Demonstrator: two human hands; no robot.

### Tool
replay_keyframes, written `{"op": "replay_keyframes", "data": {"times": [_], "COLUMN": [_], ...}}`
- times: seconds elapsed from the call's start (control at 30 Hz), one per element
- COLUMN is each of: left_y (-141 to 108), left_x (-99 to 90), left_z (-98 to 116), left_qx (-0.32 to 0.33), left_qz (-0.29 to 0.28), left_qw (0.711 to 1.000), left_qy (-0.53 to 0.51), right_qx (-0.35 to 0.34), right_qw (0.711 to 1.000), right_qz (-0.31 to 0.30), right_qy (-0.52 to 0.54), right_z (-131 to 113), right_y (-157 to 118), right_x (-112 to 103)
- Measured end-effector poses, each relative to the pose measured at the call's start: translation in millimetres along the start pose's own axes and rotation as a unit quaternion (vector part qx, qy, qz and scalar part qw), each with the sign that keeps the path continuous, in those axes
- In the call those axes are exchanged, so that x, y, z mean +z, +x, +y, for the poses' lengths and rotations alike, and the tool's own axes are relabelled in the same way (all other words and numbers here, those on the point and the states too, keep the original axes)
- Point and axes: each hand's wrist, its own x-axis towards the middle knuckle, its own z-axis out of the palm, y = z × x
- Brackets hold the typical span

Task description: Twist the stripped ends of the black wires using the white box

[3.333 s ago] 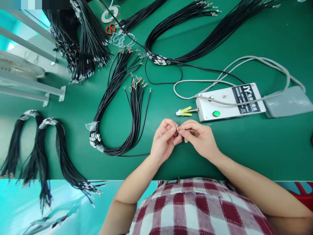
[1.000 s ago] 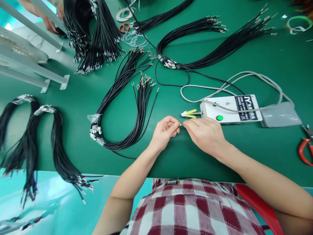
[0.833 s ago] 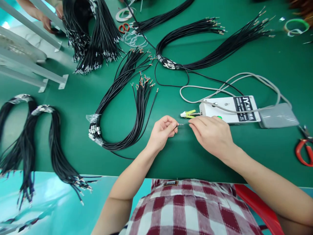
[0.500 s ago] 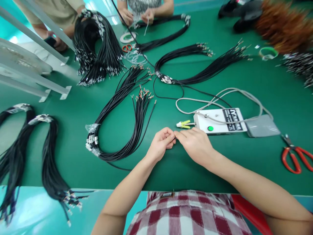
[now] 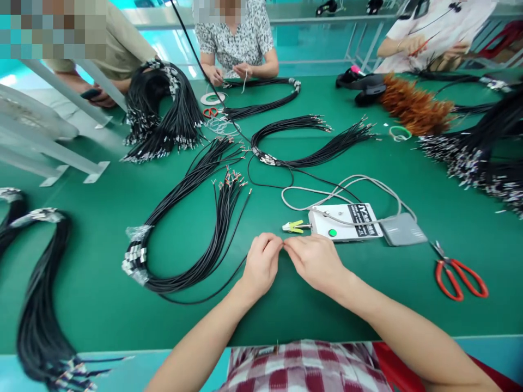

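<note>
A single black cable (image 5: 229,284) curves out from the bundle on the left and runs into my left hand (image 5: 260,264), whose fingers are closed around it. My right hand (image 5: 316,260) meets the left at the fingertips, pinching at the cable's end; the tip itself is hidden by the fingers. Left of my hands lies the looped bundle of black cables (image 5: 196,277), its bare wire ends fanned out and its middle wrapped in clear plastic. Just beyond my right hand sits a white box with a green button (image 5: 343,220), with a yellow-and-white nozzle (image 5: 295,226) at its left end.
Red-handled pliers (image 5: 460,277) lie at the right beside a grey pedal (image 5: 402,230). Further cable bundles (image 5: 310,158) spread over the green table (image 5: 196,332). White metal legs (image 5: 69,155) stand at left. Across the table, a person's hands (image 5: 241,72) hold a white strand.
The camera view has tilted up, showing more of the far side and the people there. My hands stay together, with the left fingers now more upright and the fingertips touching.
</note>
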Motion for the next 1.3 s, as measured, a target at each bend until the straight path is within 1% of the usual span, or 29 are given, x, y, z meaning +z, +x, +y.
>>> {"op": "replay_keyframes", "data": {"times": [0.03, 0.1, 0.17, 0.23, 0.33, 0.4, 0.47, 0.57, 0.7, 0.87, 0.93, 1.03, 1.1, 1.13, 1.2, 1.3], "left_y": [0, 2, 5, 9, 15, 18, 20, 20, 17, 15, 17, 19, 21, 22, 23, 24], "left_x": [-0.5, -1.5, -2.3, -3.5, -6.9, -9.5, -11.3, -11.2, -9.3, -9.1, -9.1, -8.7, -8.0, -7.7, -7.3, -6.9], "left_z": [0, 1, 3, 3, 3, 2, 2, 2, 1, -2, -4, -8, -11, -13, -16, -21], "left_qx": [-0.008, -0.066, -0.144, -0.204, -0.256, -0.276, -0.284, -0.282, -0.259, -0.24, -0.248, -0.275, -0.29, -0.295, -0.303, -0.318], "left_qz": [-0.002, -0.02, -0.044, -0.052, -0.039, -0.035, -0.035, -0.039, -0.049, -0.07, -0.064, -0.052, -0.049, -0.048, -0.04, -0.022], "left_qw": [1.0, 0.995, 0.976, 0.951, 0.92, 0.907, 0.9, 0.9, 0.914, 0.927, 0.926, 0.915, 0.909, 0.908, 0.907, 0.903], "left_qy": [-0.014, -0.076, -0.156, -0.228, -0.293, -0.317, -0.328, -0.332, -0.308, -0.28, -0.279, -0.29, -0.294, -0.292, -0.288, -0.288], "right_qx": [-0.002, -0.01, -0.017, -0.021, -0.022, -0.031, -0.045, -0.064, -0.097, -0.149, -0.143, -0.103, -0.08, -0.072, -0.063, -0.059], "right_qw": [1.0, 0.998, 0.996, 0.994, 0.989, 0.989, 0.99, 0.993, 0.992, 0.983, 0.982, 0.982, 0.981, 0.981, 0.982, 0.979], "right_qz": [0.017, 0.053, 0.085, 0.111, 0.141, 0.142, 0.126, 0.089, 0.04, 0.067, 0.082, 0.113, 0.115, 0.102, 0.059, -0.002], "right_qy": [0.012, 0.031, 0.032, 0.012, -0.027, -0.041, -0.047, -0.054, -0.076, -0.087, -0.093, -0.112, -0.136, -0.148, -0.17, -0.197], "right_z": [0, 2, 6, 13, 21, 22, 19, 12, 10, 19, 26, 37, 42, 44, 45, 45], "right_y": [-1, -4, -7, -11, -13, -10, -4, 7, 19, 17, 12, 8, 9, 11, 15, 22], "right_x": [0, 2, 4, 5, 1, -4, -8, -7, -1, 2, -1, -7, -9, -9, -6, 3]}}
